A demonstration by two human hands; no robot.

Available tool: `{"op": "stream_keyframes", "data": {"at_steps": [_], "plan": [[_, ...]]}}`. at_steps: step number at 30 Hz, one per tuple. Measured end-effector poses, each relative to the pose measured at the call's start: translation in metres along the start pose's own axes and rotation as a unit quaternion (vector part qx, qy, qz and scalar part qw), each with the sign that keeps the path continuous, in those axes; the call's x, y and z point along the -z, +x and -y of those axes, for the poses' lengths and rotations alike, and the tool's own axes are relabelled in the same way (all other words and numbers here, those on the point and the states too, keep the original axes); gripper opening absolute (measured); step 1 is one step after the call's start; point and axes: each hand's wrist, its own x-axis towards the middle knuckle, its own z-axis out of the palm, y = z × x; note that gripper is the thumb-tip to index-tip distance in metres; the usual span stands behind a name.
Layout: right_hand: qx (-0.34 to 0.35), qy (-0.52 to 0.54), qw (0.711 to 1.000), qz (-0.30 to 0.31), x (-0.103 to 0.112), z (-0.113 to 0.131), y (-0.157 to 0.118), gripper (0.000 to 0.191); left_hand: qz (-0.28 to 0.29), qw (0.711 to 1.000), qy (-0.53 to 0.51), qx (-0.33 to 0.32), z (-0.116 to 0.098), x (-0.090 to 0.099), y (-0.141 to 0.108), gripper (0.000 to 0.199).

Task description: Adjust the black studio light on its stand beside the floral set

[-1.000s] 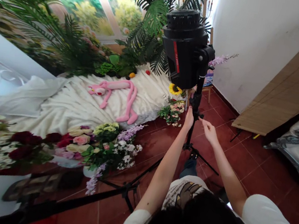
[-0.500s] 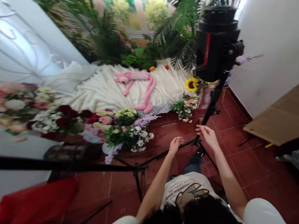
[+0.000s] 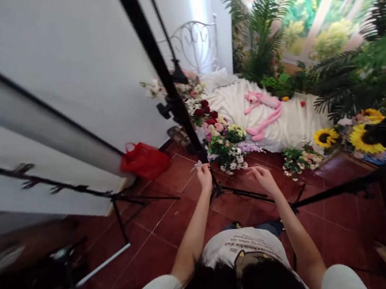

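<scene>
My left hand [image 3: 204, 176] is raised beside the lower part of a black stand pole [image 3: 186, 117], its fingers curled together. Whether it touches the pole or holds anything small is hidden. To the right, my right hand [image 3: 261, 177] hangs in the air above the red tiled floor [image 3: 176, 214], fingers stretched loosely to the left with nothing visible between them. Beyond and between the hands stands a bunch of artificial flowers [image 3: 230, 149].
A pink plush toy [image 3: 270, 119] lies on a white draped cloth [image 3: 298, 123]. Sunflowers [image 3: 368, 139] and another black stand [image 3: 341, 187] are at right. At left are a red bag [image 3: 145, 161], a rail with clips [image 3: 82, 189] and a white bar [image 3: 100, 265].
The view has turned left, bringing the left wall and clip rail into sight. My left hand has moved away from my right, and its fingers have curled in.
</scene>
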Motion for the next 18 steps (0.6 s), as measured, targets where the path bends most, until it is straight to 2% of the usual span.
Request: {"op": "stream_keyframes", "data": {"at_steps": [2, 4, 7, 9, 11, 13, 15, 18], "plan": [[-0.005, -0.001, 0.999, 0.047, -0.022, 0.010, 0.021, 0.034, -0.058, 0.997, -0.016, -0.043, -0.013, 0.017, 0.010, 0.017], [-0.012, -0.008, 0.996, 0.092, -0.043, 0.020, 0.041, 0.029, -0.085, 0.991, -0.035, -0.098, -0.032, 0.026, 0.015, 0.020], [-0.032, -0.031, 0.989, 0.142, -0.073, 0.032, 0.072, 0.024, -0.064, 0.977, -0.075, -0.187, -0.067, 0.025, 0.021, 0.035], [-0.049, -0.050, 0.985, 0.158, -0.092, 0.041, 0.092, 0.028, -0.037, 0.972, -0.096, -0.213, -0.088, 0.017, 0.027, 0.045], [-0.064, -0.072, 0.981, 0.169, -0.109, 0.049, 0.112, 0.037, -0.004, 0.973, -0.106, -0.204, -0.102, 0.007, 0.034, 0.049], [-0.067, -0.104, 0.977, 0.175, -0.124, 0.057, 0.134, 0.044, 0.038, 0.978, -0.108, -0.174, -0.108, -0.003, 0.042, 0.050], [-0.053, -0.149, 0.975, 0.159, -0.136, 0.064, 0.156, 0.050, 0.059, 0.982, -0.104, -0.146, -0.105, -0.009, 0.049, 0.050], [-0.037, -0.244, 0.961, 0.123, -0.151, 0.072, 0.187, 0.062, 0.052, 0.985, -0.093, -0.138, -0.097, -0.010, 0.053, 0.047]]}}
